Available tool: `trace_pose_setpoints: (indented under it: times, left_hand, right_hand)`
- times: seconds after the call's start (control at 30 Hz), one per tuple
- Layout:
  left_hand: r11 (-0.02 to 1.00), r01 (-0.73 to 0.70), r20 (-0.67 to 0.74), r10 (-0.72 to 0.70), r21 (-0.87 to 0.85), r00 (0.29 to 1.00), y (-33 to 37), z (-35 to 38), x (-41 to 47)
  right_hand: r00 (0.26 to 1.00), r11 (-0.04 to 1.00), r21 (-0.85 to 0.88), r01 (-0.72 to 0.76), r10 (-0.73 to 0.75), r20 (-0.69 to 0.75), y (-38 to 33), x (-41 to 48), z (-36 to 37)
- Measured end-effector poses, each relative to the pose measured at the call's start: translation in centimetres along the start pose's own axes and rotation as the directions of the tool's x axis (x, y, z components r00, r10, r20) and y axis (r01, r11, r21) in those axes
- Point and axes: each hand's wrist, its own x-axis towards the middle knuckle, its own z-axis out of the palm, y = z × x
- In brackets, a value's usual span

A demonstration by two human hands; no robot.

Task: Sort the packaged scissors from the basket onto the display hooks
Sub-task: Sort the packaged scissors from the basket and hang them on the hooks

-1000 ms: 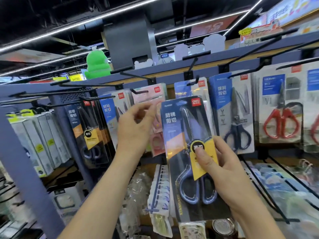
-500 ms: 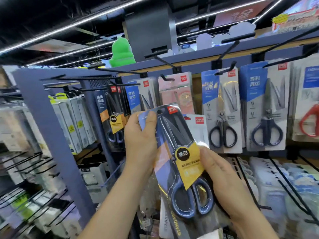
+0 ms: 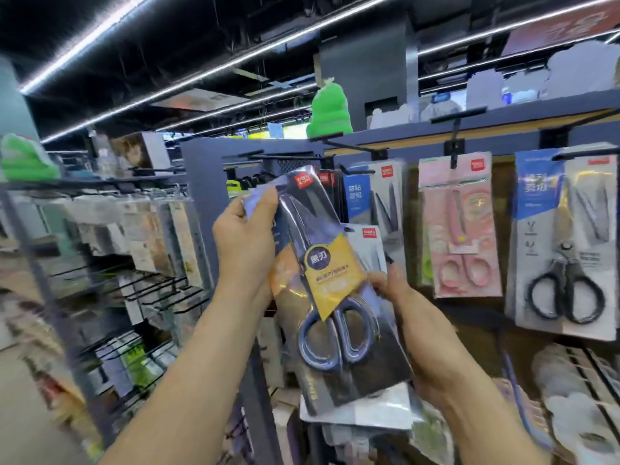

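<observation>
A pack of dark blue scissors (image 3: 330, 286) with a yellow label is held up, tilted, in front of the display. My left hand (image 3: 246, 236) grips its top left corner, thumb on the front. My right hand (image 3: 416, 327) holds the lower right edge, with a second white pack (image 3: 365, 236) behind the first. Black display hooks (image 3: 352, 169) stick out of the blue panel just behind the pack's top. Matching dark packs (image 3: 330, 182) hang there. The basket is out of view.
Hanging to the right are blue-and-white packs (image 3: 375, 199), pink scissors (image 3: 461, 226) and black-handled scissors (image 3: 563, 250). A blue upright post (image 3: 201, 216) divides this panel from blurred shelves (image 3: 110, 250) on the left. Green toys (image 3: 328, 112) sit on top.
The view has swung left. Both hands have carried the dark blue pack left and upward, tilting it, toward the hooks with matching dark packs. My left hand now grips its top corner.
</observation>
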Motion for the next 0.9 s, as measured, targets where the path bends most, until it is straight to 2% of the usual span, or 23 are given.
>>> trace_pose_setpoints:
  times: [0.1, 0.2, 0.37, 0.6, 0.7, 0.8, 0.9]
  left_hand:
    - [0.997, -0.059, 0.013, 0.058, 0.041, 0.998, 0.6, -1.1, 3.0]
    - [0.988, -0.079, 0.035, 0.075, 0.129, 0.997, 0.5, -1.3, 5.0]
    - [0.970, -0.073, 0.046, 0.064, 0.232, 0.997, -1.1, -0.5, 7.2]
    - [0.914, 0.137, 0.092, -0.185, 0.381, 0.978, -2.4, 0.4, 7.3]
    - [0.900, 0.061, 0.227, -0.174, 0.433, 0.958, -2.1, -1.0, 4.0]
    - [0.892, 0.023, 0.403, -0.227, 0.452, 0.886, -2.9, -1.6, 1.6]
    - [0.880, 0.091, 0.387, -0.296, 0.466, 0.873, -4.1, -0.9, 2.6]
  right_hand:
    - [0.997, 0.996, -0.069, 0.060, -0.064, -0.048, -0.4, 0.8, 1.2]
    - [0.991, 0.944, -0.301, 0.136, -0.136, 0.020, -0.7, 1.6, 1.1]
    - [0.987, 0.927, -0.339, 0.162, -0.154, 0.048, -0.8, 2.0, 1.9]
    - [0.977, 0.922, -0.340, 0.185, -0.209, -0.033, 0.2, 2.6, 2.6]
    - [0.957, 0.886, -0.423, 0.191, -0.263, -0.119, 0.8, 3.2, 3.1]
    - [0.944, 0.800, -0.575, 0.173, -0.301, -0.136, 1.3, 3.8, 3.3]
    - [0.941, 0.752, -0.645, 0.138, -0.303, -0.152, 1.7, 3.9, 3.1]
